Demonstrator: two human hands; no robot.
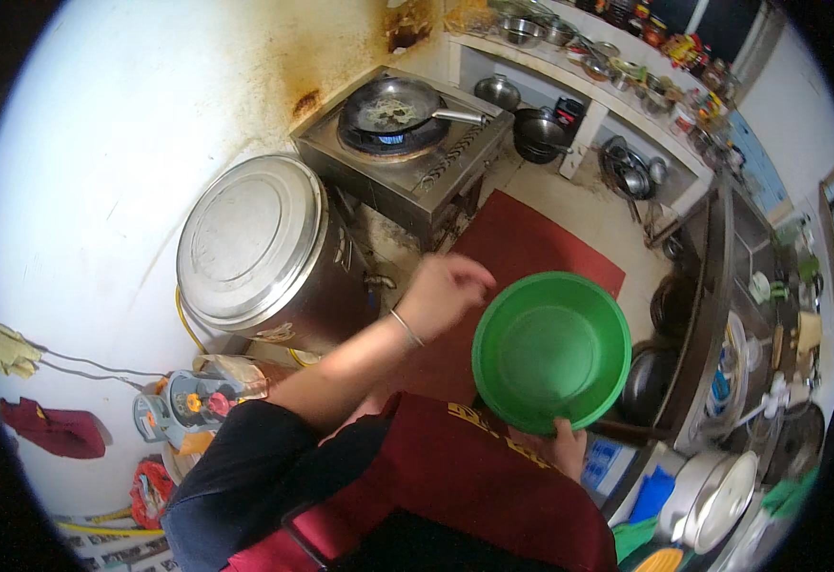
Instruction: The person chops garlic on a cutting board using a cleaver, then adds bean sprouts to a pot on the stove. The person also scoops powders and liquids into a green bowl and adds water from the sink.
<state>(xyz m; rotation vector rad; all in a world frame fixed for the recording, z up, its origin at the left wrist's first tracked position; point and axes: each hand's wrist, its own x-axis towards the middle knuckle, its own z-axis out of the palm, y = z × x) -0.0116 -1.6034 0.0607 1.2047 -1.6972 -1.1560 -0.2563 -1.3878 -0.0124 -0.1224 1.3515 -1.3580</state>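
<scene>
My right hand [568, 448] grips the near rim of a green plastic basin [552, 353], holding it tilted so that its inside faces up. Nothing shows inside the basin. To the left of it, my left hand [450, 286] is raised with its fingers curled together, slightly blurred. Whatever those fingers may hold is hidden. A bracelet circles the left wrist. Farther ahead, a dark frying pan [393, 105] with a metal handle stands over a blue flame on the steel gas stove [417, 181]. Pale shreds of food lie in the pan.
A large lidded steel drum [255, 238] with a tap stands left of the stove. A red mat [531, 238] covers the floor ahead. Pots [539, 133] sit under the far counter [569, 62]. Dark shelving [712, 315] lines the right side. A gas cylinder [193, 400] stands at lower left.
</scene>
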